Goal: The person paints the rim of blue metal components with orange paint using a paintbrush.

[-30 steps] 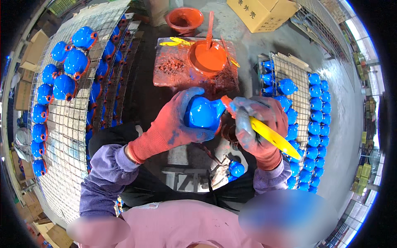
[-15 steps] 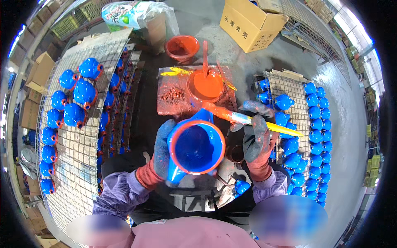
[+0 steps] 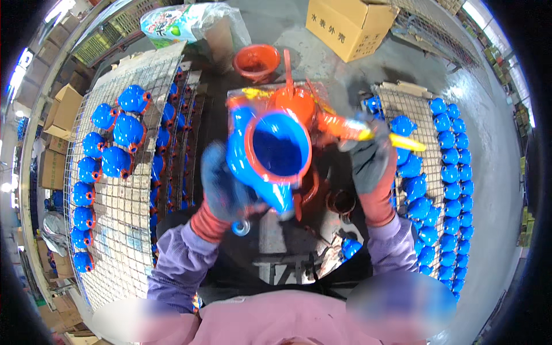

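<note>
My left hand [image 3: 227, 187], in a dark, paint-stained glove, is at the lower left of a blue metal housing [image 3: 238, 152] and appears to hold it; motion smears the fingers and the housing hides part of the grip. The housing has a wide round mouth with an orange-red rim and two pipe ends, one to the upper left, one to the lower right. My gloved right hand [image 3: 371, 152] is closed round a yellow-handled paintbrush [image 3: 408, 142]. Its orange-red head lies just right of the rim; contact cannot be made out. Behind stands a bowl of orange-red paint [image 3: 296, 103].
Blue housings with red ends stand on a wire rack [image 3: 123, 224] at left. More fill a rack [image 3: 422, 109] at right. Farther off are a red bowl [image 3: 257, 62], a cardboard box [image 3: 345, 29] and a plastic sack [image 3: 184, 23]. A small dark-red cup [image 3: 341, 202] sits below my right hand.
The housing has turned counterclockwise and moved up and away from me. My left hand has shifted lower along its side. The brush has moved slightly right and downward at its handle.
</note>
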A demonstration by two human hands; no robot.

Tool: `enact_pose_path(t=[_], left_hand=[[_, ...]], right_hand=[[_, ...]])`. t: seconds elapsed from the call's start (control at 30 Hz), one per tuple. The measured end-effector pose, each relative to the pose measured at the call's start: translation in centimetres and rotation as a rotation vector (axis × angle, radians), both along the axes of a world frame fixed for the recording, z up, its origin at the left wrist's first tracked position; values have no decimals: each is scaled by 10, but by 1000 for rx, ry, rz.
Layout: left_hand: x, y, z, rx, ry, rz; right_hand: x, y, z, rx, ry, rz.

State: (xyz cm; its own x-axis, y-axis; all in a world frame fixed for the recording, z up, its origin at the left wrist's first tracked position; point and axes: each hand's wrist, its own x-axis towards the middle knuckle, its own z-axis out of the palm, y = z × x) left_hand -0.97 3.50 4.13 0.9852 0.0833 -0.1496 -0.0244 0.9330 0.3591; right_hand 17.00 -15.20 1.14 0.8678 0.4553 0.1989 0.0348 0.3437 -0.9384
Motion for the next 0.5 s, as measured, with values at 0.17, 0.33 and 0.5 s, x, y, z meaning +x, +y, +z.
enact_pose_path(t=[0.17,0.33,0.5], left_hand=[[-18,56,-18,80,-191,238],[-25,42,-51,-50,-64,30],[-11,-1,-34,520,139,-1]], right_hand=[[19,-4,-6,471,182,225],[20,-10,5,-351,-488,-134],[3,-6,24,-227,-200,-94]])
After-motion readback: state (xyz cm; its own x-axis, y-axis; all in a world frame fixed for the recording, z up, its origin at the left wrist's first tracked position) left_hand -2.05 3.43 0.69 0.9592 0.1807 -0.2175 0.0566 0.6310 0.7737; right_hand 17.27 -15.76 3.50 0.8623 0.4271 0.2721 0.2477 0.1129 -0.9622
